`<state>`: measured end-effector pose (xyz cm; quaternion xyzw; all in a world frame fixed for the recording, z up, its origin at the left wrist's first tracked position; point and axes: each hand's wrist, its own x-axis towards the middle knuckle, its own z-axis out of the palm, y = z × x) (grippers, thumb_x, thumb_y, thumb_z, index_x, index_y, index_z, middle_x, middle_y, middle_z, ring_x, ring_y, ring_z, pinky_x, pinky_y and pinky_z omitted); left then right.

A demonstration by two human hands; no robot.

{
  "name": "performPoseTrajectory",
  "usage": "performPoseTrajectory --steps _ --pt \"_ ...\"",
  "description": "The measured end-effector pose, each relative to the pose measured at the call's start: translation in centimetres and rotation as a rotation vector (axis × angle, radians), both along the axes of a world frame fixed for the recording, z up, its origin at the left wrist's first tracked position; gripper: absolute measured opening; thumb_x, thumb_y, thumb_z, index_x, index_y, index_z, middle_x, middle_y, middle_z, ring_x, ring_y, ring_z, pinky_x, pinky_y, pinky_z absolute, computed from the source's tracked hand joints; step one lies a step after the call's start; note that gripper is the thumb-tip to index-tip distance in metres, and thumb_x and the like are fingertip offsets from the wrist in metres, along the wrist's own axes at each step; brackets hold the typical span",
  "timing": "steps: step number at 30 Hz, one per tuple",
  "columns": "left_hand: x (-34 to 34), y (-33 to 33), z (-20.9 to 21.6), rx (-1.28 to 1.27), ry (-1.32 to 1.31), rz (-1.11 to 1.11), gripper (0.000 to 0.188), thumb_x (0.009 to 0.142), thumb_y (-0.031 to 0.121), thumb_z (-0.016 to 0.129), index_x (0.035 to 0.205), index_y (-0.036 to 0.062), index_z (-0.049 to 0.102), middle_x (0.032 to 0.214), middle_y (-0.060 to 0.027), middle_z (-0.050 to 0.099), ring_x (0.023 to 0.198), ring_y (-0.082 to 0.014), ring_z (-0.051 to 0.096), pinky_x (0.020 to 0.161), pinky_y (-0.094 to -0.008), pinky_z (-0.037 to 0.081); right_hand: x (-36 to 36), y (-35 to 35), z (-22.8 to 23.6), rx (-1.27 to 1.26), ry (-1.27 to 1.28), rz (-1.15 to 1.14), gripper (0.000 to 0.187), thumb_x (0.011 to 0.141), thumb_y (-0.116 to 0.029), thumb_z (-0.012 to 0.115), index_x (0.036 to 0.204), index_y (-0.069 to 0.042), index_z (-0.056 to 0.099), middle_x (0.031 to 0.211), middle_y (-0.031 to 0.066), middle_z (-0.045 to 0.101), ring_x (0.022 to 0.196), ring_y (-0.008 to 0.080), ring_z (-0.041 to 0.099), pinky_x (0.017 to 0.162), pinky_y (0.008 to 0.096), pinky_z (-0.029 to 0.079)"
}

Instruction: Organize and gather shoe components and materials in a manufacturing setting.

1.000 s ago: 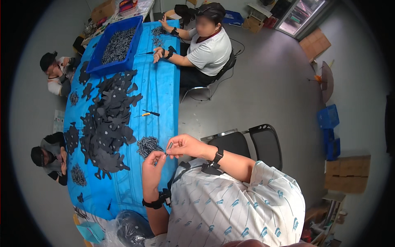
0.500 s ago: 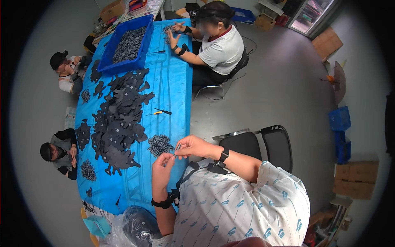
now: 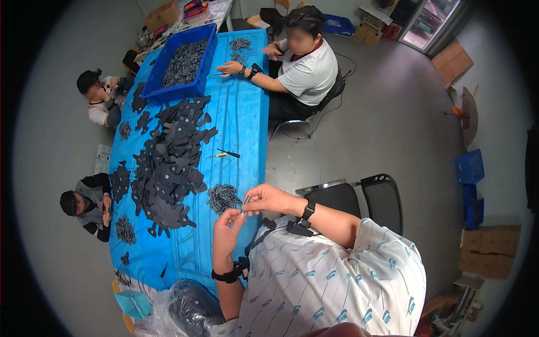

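Note:
My right hand (image 3: 267,200) and my left hand (image 3: 229,226) meet at the table's near edge, fingertips almost touching. Pinched in my right fingers is a small dark grey rod-like piece (image 3: 247,199), its upper end showing above them. The fingers of my left hand are pressed together at its lower end; whether they grip this same piece is too small to make out. Just beyond my hands lies a heap of similar small grey pieces (image 3: 224,197) on the blue-covered table (image 3: 238,126).
A large pile of flat black cut-outs (image 3: 168,160) covers the table's middle. Past it stands a blue bin (image 3: 147,91) of grey pieces. A screwdriver (image 3: 229,153) and a yellow-handled tool lie nearby. Three people sit around the table. A black chair (image 3: 382,202) stands at right.
The whole view has shifted slightly. My hands keep their pinch at the same spot by the heap. The person at the far right has drawn one hand back from the table.

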<state>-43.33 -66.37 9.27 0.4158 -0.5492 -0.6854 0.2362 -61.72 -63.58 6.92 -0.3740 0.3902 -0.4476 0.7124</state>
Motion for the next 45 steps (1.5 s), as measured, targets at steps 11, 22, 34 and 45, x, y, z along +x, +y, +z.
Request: performPoseTrajectory --steps 11,22,34,45 --pt "0.1 0.3 -0.2 0.008 0.011 0.009 0.006 0.083 0.007 0.057 0.085 0.0015 0.056 0.078 -0.0016 0.058 0.071 -0.0070 0.053 0.067 -0.0205 0.042 -0.4 0.2 -0.6 -0.013 0.023 -0.006 0.012 0.082 -0.017 0.061 0.083 -0.005 0.061 0.068 0.0004 0.062 0.058 0.0032 0.052 0.054 0.0172 0.040" --pt "0.4 0.6 -0.1 0.011 0.000 0.033 0.008 0.085 0.009 0.056 0.085 0.0010 0.056 0.079 -0.0032 0.059 0.070 -0.0073 0.052 0.065 -0.0205 0.041 -0.8 0.4 -1.0 0.001 0.043 -0.045 0.012 0.081 -0.017 0.062 0.083 -0.005 0.061 0.068 0.0005 0.061 0.056 0.0037 0.050 0.053 0.0178 0.040" --pt "0.3 1.1 -0.1 0.024 0.007 0.044 0.007 0.083 0.007 0.057 0.087 0.0009 0.057 0.079 -0.0030 0.059 0.072 -0.0077 0.053 0.067 -0.0208 0.042 -0.9 0.7 -0.9 0.016 0.037 -0.053 0.013 0.082 -0.017 0.062 0.082 -0.005 0.061 0.068 0.0007 0.061 0.057 0.0038 0.050 0.053 0.0177 0.039" --pt "-1.4 0.8 -1.1 -0.064 0.015 -0.059 0.009 0.083 0.008 0.057 0.087 0.0004 0.057 0.079 -0.0030 0.060 0.072 -0.0082 0.054 0.067 -0.0219 0.043 -1.2 1.6 -0.6 0.006 0.054 -0.027 0.012 0.082 -0.016 0.060 0.082 -0.004 0.061 0.069 0.0006 0.061 0.059 0.0036 0.050 0.055 0.0179 0.038"
